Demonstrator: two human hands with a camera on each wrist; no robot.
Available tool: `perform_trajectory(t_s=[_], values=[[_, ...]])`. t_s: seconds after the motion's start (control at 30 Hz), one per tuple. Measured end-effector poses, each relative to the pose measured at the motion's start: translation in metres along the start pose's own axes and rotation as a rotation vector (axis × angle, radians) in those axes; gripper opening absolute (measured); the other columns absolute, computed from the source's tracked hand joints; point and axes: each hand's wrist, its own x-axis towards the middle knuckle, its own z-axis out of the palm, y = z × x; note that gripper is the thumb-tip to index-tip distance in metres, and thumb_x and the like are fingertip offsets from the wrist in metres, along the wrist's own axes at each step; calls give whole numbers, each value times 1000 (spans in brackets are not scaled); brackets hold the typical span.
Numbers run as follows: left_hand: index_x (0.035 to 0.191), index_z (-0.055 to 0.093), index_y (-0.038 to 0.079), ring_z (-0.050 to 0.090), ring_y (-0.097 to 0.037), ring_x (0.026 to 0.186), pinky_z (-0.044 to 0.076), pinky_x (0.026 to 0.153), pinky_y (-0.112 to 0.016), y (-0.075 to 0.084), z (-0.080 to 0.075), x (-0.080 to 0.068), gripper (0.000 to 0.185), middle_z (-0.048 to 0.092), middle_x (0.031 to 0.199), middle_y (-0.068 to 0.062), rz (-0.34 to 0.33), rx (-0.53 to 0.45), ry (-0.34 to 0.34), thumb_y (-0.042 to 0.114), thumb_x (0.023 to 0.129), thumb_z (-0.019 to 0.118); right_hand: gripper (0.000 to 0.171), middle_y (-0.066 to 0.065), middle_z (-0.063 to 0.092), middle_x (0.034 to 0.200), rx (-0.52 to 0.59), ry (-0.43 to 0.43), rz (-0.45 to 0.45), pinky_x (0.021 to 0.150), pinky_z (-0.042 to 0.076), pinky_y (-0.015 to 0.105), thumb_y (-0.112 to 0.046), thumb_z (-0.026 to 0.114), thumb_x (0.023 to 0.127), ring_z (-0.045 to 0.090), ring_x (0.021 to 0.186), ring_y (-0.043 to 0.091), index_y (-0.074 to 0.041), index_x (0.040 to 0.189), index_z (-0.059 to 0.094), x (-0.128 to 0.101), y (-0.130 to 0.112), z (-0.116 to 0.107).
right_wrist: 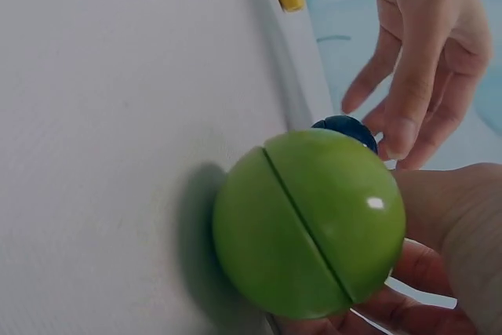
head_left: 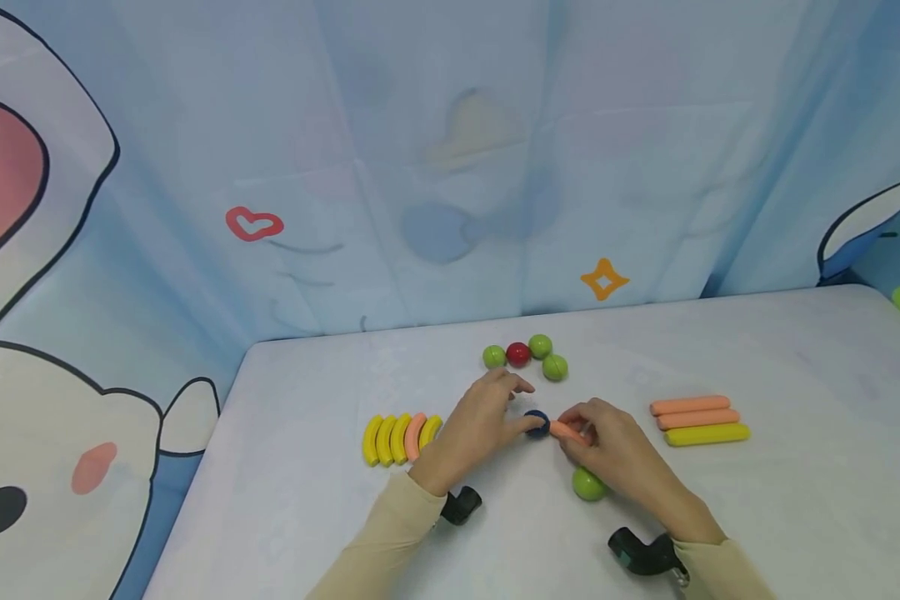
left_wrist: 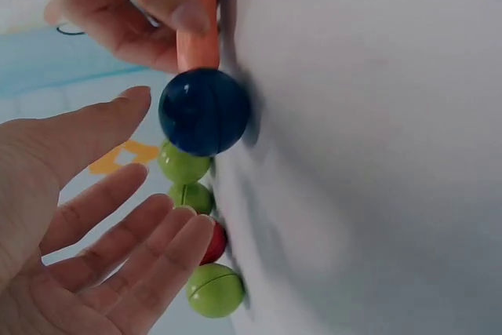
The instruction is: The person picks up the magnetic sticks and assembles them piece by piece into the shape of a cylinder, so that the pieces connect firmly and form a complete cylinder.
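Left hand: left hand (head_left: 482, 423), centre of the frame; fingers and thumb spread, holding nothing; in the left wrist view thumb and fingertips stand just clear of the blue ball (left_wrist: 204, 111).
Right hand: right hand (head_left: 617, 443), right of centre; thumb and fingers pinching the held orange stick (left_wrist: 198, 46).
Blue ball: one, glossy, between the two hands at the centre; the near end of the held orange stick meets it.
Lone green ball: lone green ball (head_left: 588, 484), one, seamed, on the table (head_left: 285, 508) just below the right hand, lower centre-right.
Ball cluster: three green balls (head_left: 555, 367) and one red ball (head_left: 518, 355), above the hands.
Curved pieces: four yellow curved pieces (head_left: 384, 442) and one orange curved piece (head_left: 414, 437), side by side, left of centre; orange fourth from left.
Straight sticks: two orange sticks (head_left: 692, 405) above one yellow stick (head_left: 707, 435), lying together, right of the frame.
Backdrop: light-blue cloth (head_left: 435, 283), printed, across the top.
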Motion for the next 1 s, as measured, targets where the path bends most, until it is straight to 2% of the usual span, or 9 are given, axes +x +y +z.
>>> perform_trajectory(t_s=[0.07,0.17,0.27,0.4,0.5,0.63,0.8,1.0], values=[[125,71,6,65,-18,106,54,91,-20,1,-3,5,40,66,126,-6,7,36,10,28,94,82,28,4,63,93,-1,1,10,65,47,26,-10,81,90,55,79,18,4,113,72,-1,1,-1],[128,70,8,63,-19,109,56,93,-25,1,-9,9,42,65,129,-6,-40,108,15,31,94,81,29,5,63,94,-3,-1,28,65,48,26,-10,81,90,55,80,18,3,114,72,-2,2,-1],[130,69,7,61,-22,110,57,94,-32,-4,-17,7,44,65,126,-9,-148,163,-9,29,94,82,30,5,64,95,-5,1,42,65,48,26,-10,81,90,55,80,18,3,115,72,-3,4,-3],[128,69,2,59,-28,107,57,92,-42,-14,-31,-3,42,64,118,-14,-303,177,-65,18,92,83,28,4,64,92,-11,22,32,63,47,25,-9,81,89,55,78,18,3,113,72,-5,8,-6],[124,69,-1,59,-32,105,56,90,-47,-22,-39,-11,37,63,114,-16,-364,180,-110,9,91,80,26,3,63,89,-17,34,15,61,45,25,-9,81,89,54,76,17,3,112,73,-6,10,-8],[122,70,-2,60,-32,101,56,89,-46,-27,-42,-20,33,62,112,-17,-376,170,-138,1,90,75,25,2,62,88,-21,42,7,60,44,25,-9,81,89,52,75,17,3,110,73,-6,12,-9],[120,70,-3,60,-29,95,56,87,-42,-28,-41,-29,32,62,110,-17,-357,140,-131,-7,89,71,26,3,61,87,-21,42,16,60,42,25,-10,80,90,52,75,17,3,111,73,-6,11,-8],[124,68,-1,55,-23,89,54,83,-34,-21,-35,-42,40,62,112,-14,-345,83,-156,-10,86,75,26,3,62,88,-27,43,22,61,44,26,-10,81,90,53,76,17,3,111,73,-6,11,-7]])
